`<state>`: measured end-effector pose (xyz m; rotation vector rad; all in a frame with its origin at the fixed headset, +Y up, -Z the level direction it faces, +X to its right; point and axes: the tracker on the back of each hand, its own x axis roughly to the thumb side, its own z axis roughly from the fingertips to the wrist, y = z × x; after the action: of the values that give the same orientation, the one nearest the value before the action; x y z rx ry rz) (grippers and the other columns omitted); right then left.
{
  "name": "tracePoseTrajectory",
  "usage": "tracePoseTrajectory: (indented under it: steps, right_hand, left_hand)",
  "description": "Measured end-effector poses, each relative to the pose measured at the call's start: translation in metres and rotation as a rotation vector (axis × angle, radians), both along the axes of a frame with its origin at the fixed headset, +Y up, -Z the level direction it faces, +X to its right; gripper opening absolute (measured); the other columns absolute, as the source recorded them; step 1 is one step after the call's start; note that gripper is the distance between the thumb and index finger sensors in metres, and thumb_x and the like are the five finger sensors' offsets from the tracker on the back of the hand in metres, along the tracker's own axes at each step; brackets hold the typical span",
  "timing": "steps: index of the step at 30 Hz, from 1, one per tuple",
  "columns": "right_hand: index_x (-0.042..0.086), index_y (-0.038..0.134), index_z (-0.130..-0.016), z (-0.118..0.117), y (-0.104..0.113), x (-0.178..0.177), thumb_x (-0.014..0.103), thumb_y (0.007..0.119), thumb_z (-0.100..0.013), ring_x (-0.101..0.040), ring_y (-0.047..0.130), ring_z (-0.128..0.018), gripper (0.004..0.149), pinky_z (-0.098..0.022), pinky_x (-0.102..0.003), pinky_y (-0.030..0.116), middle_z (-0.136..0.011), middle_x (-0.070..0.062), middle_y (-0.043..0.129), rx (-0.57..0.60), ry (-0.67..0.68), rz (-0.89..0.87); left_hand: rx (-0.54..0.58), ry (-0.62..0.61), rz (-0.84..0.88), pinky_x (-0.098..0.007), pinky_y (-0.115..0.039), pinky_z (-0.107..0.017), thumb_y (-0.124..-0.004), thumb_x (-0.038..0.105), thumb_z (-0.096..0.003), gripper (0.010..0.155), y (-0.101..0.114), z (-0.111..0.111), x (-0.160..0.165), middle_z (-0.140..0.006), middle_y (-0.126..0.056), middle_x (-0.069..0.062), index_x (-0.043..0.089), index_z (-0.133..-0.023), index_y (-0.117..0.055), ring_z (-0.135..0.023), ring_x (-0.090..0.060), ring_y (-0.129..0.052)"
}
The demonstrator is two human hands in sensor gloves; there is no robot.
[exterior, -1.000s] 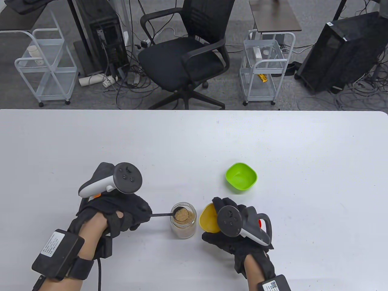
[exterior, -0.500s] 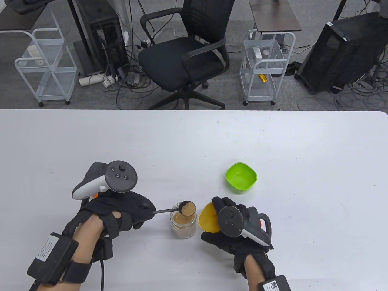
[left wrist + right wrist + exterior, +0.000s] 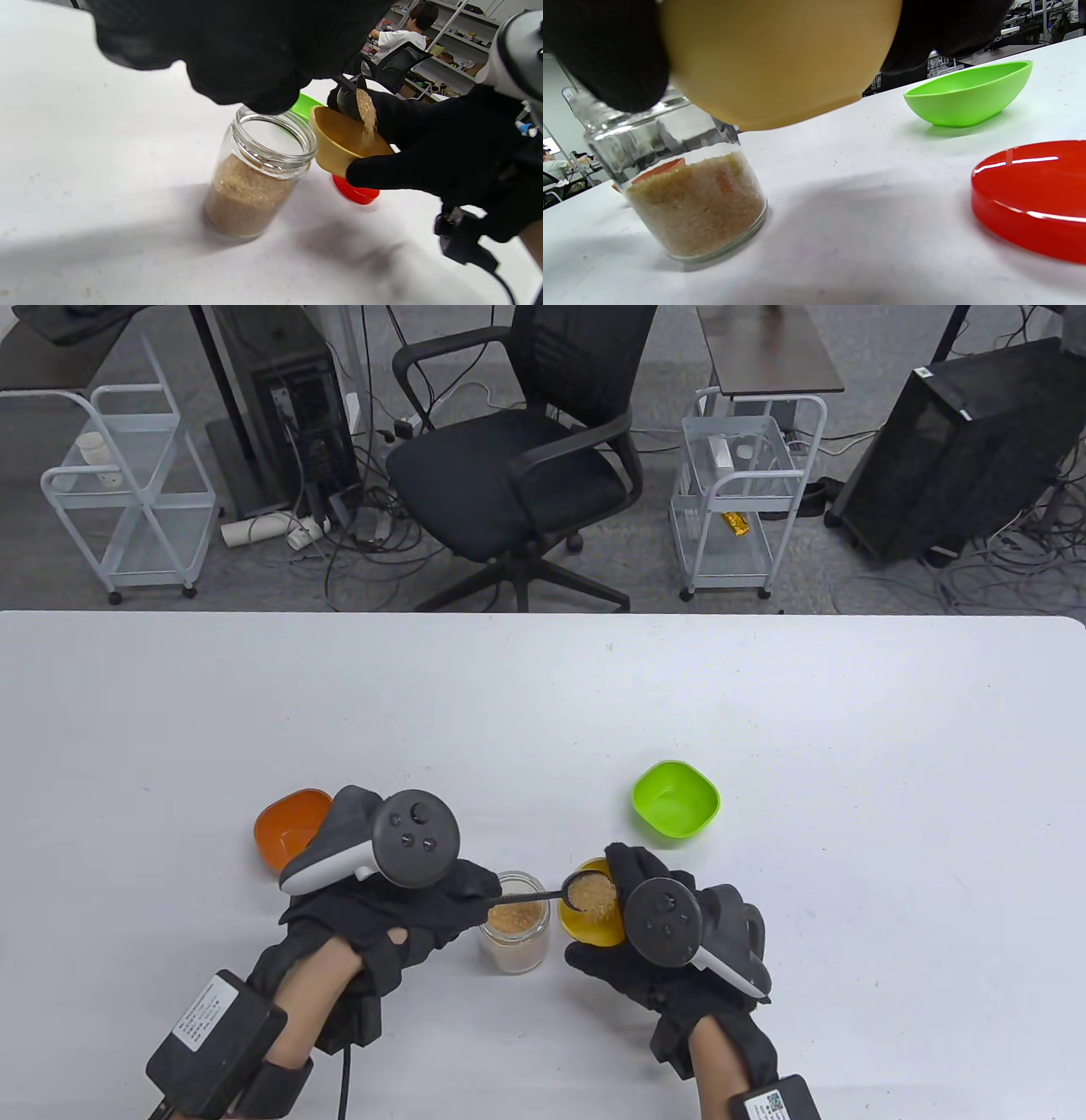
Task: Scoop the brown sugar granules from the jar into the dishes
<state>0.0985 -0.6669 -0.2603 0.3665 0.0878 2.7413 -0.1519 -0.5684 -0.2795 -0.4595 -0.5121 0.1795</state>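
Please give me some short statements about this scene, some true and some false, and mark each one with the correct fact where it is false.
1. The left hand holds a spoon loaded with brown sugar. True.
2. The right hand holds the green dish. False: it holds the yellow dish; the green one stands alone on the table.
3. The glass jar is closed with its lid. False: its mouth is open, and a red lid lies on the table.
4. Sugar is sliding from the spoon into the yellow dish. True, as the left wrist view shows.
5. The jar is empty. False: it is more than half full of sugar.
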Motion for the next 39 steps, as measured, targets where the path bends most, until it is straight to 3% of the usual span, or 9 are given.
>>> tracePoseTrajectory:
  steps: [10,15,20,26,39]
  right_hand:
    - [-0.001,0.037,-0.113,0.0,0.0,0.002,0.068,0.085,-0.039,-0.054,0.07,-0.089,0.112,-0.07,-0.067,0.061,-0.119,-0.028,0.051,0.01,-0.015,-0.016]
    - [0.0,0.037,-0.113,-0.001,0.0,0.002,0.068,0.085,-0.039,-0.054,0.07,-0.09,0.112,-0.07,-0.068,0.061,-0.119,-0.028,0.051,0.013,-0.017,-0.023]
    - [0.0,0.036,-0.113,-0.001,0.0,0.002,0.068,0.085,-0.039,-0.054,0.07,-0.09,0.112,-0.07,-0.067,0.061,-0.119,-0.028,0.051,0.011,-0.016,-0.018]
    - [0.001,0.037,-0.113,-0.001,-0.001,0.001,0.068,0.085,-0.039,-0.054,0.07,-0.09,0.111,-0.07,-0.068,0.061,-0.119,-0.027,0.051,0.004,-0.012,-0.015]
    - [0.001,0.037,-0.113,-0.001,-0.002,0.0,0.068,0.085,-0.04,-0.054,0.069,-0.09,0.11,-0.07,-0.068,0.06,-0.119,-0.027,0.051,-0.006,-0.015,0.008]
  left_hand:
    - [0.371,-0.039,-0.123,-0.04,-0.093,-0.045,-0.084,0.037,-0.0602,0.043,-0.011,0.023,0.012,-0.082,-0.1,0.0,0.026,-0.102,-0.08,-0.046,-0.014,-0.107]
    - [0.57,-0.099,-0.144,-0.042,-0.09,-0.053,-0.084,0.038,-0.0597,0.043,-0.019,0.04,0.013,-0.085,-0.098,0.002,0.03,-0.101,-0.079,-0.053,-0.015,-0.106]
    - [0.699,-0.125,-0.135,-0.044,-0.085,-0.06,-0.084,0.037,-0.0601,0.043,-0.028,0.053,0.008,-0.089,-0.093,0.003,0.031,-0.102,-0.077,-0.061,-0.016,-0.103]
    - [0.712,-0.055,-0.03,-0.044,-0.085,-0.06,-0.083,0.038,-0.0606,0.043,-0.031,0.053,-0.011,-0.089,-0.093,0.003,0.029,-0.103,-0.076,-0.06,-0.016,-0.102]
    - [0.644,0.187,0.263,-0.043,-0.087,-0.054,-0.082,0.042,-0.0599,0.044,-0.038,0.048,-0.103,-0.082,-0.096,0.001,0.024,-0.1,-0.08,-0.051,-0.016,-0.103]
